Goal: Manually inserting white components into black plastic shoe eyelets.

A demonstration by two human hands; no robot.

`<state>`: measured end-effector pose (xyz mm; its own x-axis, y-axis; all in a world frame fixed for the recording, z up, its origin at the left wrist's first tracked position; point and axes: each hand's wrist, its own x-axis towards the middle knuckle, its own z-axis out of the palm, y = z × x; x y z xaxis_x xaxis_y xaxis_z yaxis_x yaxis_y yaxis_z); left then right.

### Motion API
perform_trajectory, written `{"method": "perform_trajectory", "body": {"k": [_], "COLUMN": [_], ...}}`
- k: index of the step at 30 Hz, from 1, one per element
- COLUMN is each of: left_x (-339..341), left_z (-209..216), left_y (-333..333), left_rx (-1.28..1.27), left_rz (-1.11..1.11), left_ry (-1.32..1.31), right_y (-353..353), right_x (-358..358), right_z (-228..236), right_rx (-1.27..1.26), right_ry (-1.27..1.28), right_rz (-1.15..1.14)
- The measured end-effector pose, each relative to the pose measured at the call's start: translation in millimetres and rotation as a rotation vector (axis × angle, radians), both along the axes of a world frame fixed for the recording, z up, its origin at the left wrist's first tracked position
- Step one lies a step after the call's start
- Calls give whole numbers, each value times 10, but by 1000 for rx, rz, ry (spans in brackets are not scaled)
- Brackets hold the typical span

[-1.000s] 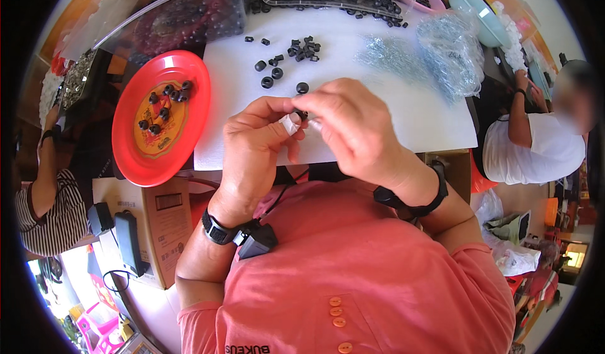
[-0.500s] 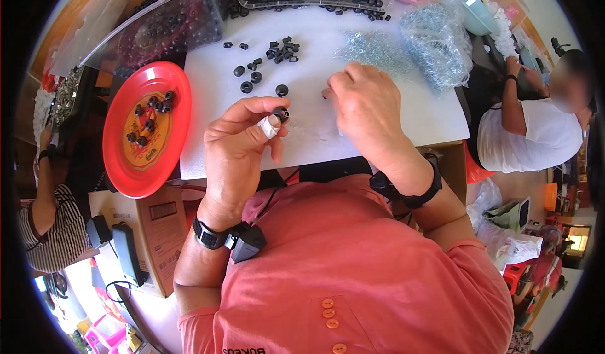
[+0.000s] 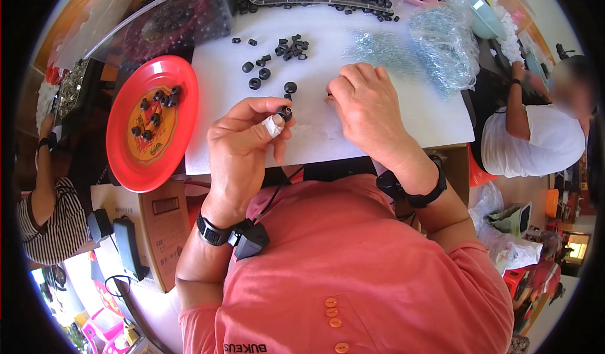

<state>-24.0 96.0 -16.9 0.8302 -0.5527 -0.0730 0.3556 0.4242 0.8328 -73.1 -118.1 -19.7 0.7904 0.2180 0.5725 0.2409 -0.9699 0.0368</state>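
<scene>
My left hand [image 3: 239,139] pinches a round black bead-like part [image 3: 285,112] with a hole in it, between finger and thumb. White tape [image 3: 273,125] wraps the thumb tip. Close beyond those fingertips, a similar round part [image 3: 290,87] lies on the white sheet [image 3: 416,117]. My right hand [image 3: 373,111] is held over the sheet, its thumb and fingers closed together. A tiny dark bit shows at its fingertips, too small to name. Farther off are loose round parts [image 3: 254,83] and a cluster of small black cylindrical pieces [image 3: 295,48].
A red plate [image 3: 186,121] with several black parts stands at left. Clear bins [image 3: 170,32] of black parts line the far edge. Small clear pieces [image 3: 378,48] and a clear plastic bag [image 3: 444,48] lie at right. Co-workers [image 3: 535,127] sit on both sides.
The whole view has shifted slightly. Both hands keep nearly the same pose, the left still pinching the black part. A dark bit now shows just beyond the left fingertips.
</scene>
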Motion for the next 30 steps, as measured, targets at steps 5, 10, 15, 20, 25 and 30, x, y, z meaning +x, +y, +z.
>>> {"method": "perform_trajectory", "body": {"k": [5, 10, 15, 20, 25, 30], "left_x": [-27, -40, -35, -75, -63, -78], "left_z": [8, 15, 16, 79, 35, 50], "left_y": [-19, -12, 10, -22, -51, -59], "left_rx": [23, 61, 35, 22, 7, 80], "left_rz": [13, 13, -9, -11, 9, 31], "left_ry": [-21, -36, -27, 29, 30, 12], "right_y": [-9, -17, -23, 157, 252, 258], "right_x": [-7, -21, -22, -54, 6, 50], "right_z": [13, -29, 8, 169, 255, 289], "right_rx": [50, 43, 141, 714, 1009, 1012], "right_ry": [69, -7, 3, 127, 212, 250], "right_rz": [-49, -35, 62, 245, 377, 396]}}
